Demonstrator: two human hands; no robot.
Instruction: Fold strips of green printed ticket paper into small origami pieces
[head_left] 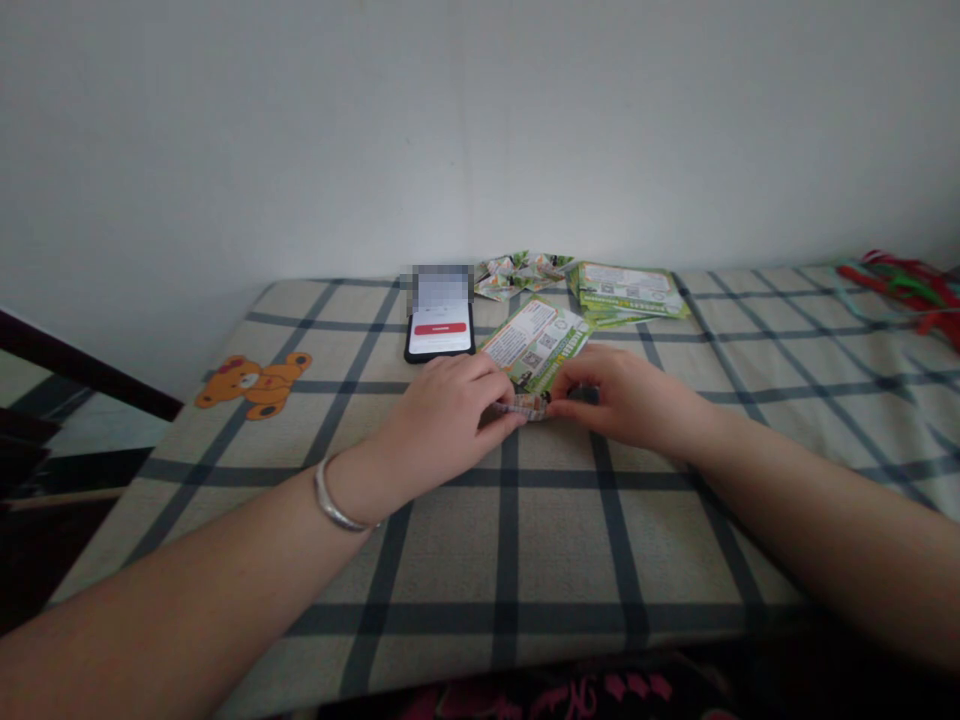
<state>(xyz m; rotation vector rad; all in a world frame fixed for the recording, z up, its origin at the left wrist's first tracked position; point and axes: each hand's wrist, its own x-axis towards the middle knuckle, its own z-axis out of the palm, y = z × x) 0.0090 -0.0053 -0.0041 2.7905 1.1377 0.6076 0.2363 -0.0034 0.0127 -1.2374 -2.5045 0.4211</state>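
Note:
A green and white printed leaflet (537, 340) lies at a slant on the table, its near edge curled up. My left hand (465, 400) pinches the left end of that edge between thumb and fingers. At the right end, my right hand (607, 395) grips the same leaflet with bent fingers and thumb. The folded or rolled part (531, 407) of the paper shows between both hands; its exact folds are too small to tell. A silver bangle (334, 498) circles my left wrist.
A phone (440, 340) with a lit screen lies behind my left hand. Folded paper pieces (517, 272) and a stack of similar leaflets (634, 290) lie near the wall. Red and green items (907, 290) sit far right. A bear picture (255, 383) is on the checked tablecloth (442, 560).

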